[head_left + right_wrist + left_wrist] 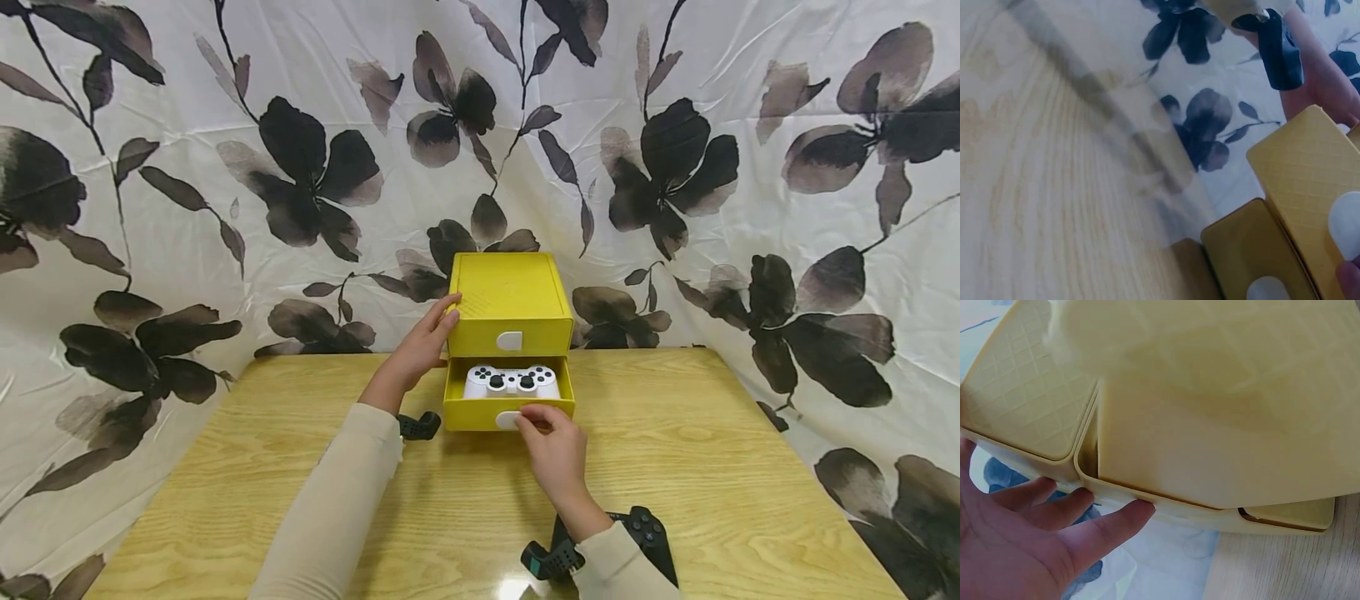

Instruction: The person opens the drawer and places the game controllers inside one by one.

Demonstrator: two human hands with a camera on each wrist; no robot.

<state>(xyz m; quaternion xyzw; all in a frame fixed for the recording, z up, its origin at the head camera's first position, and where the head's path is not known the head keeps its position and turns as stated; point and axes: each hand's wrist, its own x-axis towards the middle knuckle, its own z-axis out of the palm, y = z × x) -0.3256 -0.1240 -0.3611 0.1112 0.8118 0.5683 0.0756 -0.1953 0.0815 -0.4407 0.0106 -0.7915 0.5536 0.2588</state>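
Observation:
A yellow two-drawer box (510, 287) stands on the table near the wall, its lower drawer (471, 415) pulled out. Inside that drawer sits a white game controller (512, 395) with black sticks. My right hand (557, 454) pinches the white pull tab (506, 420) on the lower drawer's front. Around the left side of the box rests my left hand (412, 357), fingers extended. In the left wrist view the fingertips (1138, 515) touch the edge of the yellow casing (1054, 459). The upper drawer, with its own white tab (510, 341), is closed.
Under my right forearm lies a black device with buttons (651, 533), partly hidden by the sleeve. The wooden table (720, 467) ends at a wall of white cloth (570, 100) with dark flowers. A black camera mount (420, 427) sits on my left wrist.

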